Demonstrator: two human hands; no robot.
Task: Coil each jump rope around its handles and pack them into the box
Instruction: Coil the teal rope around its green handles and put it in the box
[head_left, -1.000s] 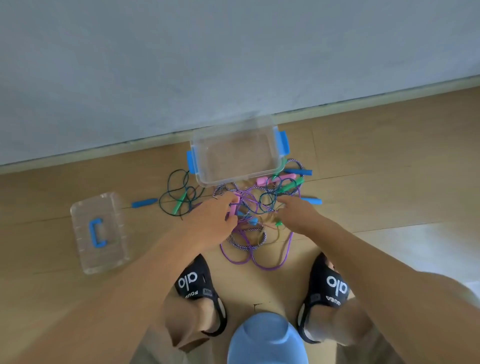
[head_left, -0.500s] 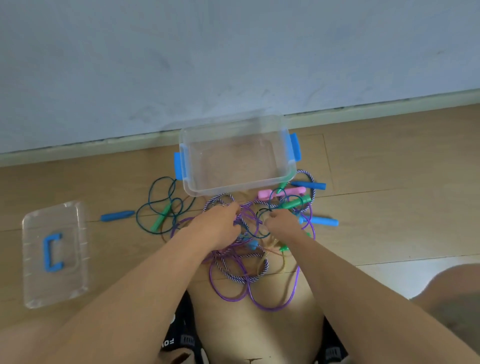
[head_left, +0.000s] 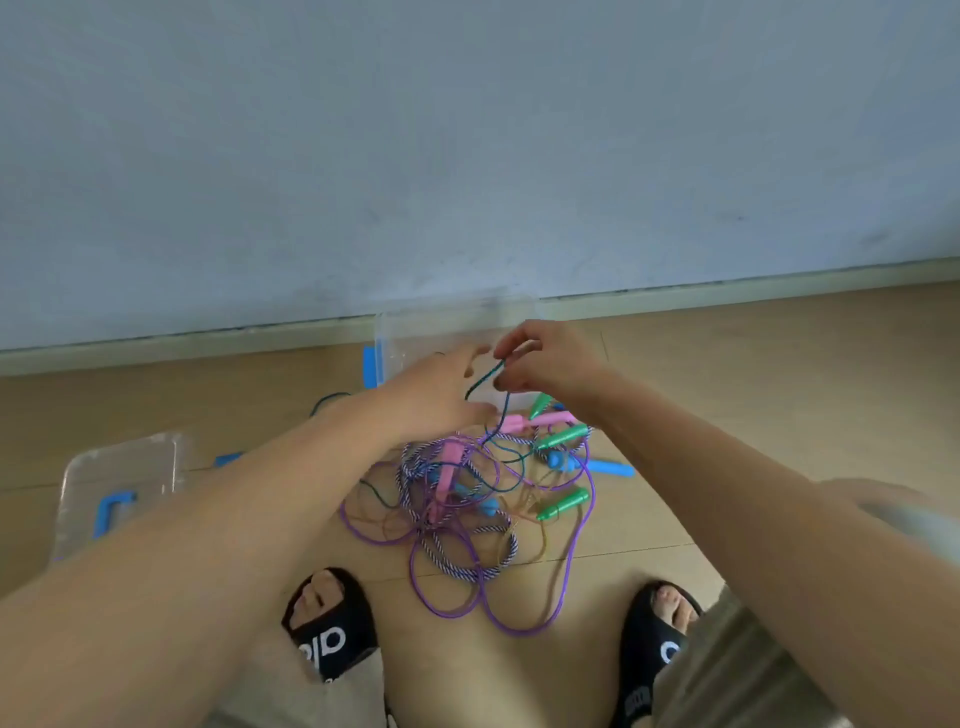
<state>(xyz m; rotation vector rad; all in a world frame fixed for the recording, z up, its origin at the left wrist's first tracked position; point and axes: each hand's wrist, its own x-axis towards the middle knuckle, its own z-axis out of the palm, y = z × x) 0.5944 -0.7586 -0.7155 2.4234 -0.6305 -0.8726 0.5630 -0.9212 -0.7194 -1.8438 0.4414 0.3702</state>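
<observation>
Sandals (head_left: 332, 631) frame the nearest floor, and just beyond them the jump ropes (head_left: 467, 499) lie in one tangled heap: a purple cord looping closest, a striped braid across it, pink, green and blue handles scattered through the knot. None is coiled yet. Above the heap both hands are raised. The right hand (head_left: 550, 364) pinches the dark green cord (head_left: 485, 376) between thumb and fingertips, lifting one strand out of the pile. The left hand (head_left: 436, 395) sits just beside it, thumb and fingers spread; whether it touches the cord cannot be told through the blur. Farther on, half hidden by the hands, the clear box (head_left: 384, 338) waits against the wall, its lid (head_left: 119, 483) well apart on the left. The step looks like freeing one rope: following the pinched strand hand over hand to its green handle (head_left: 563, 436), easing loops apart instead of yanking, should keep the knot from tightening.
</observation>
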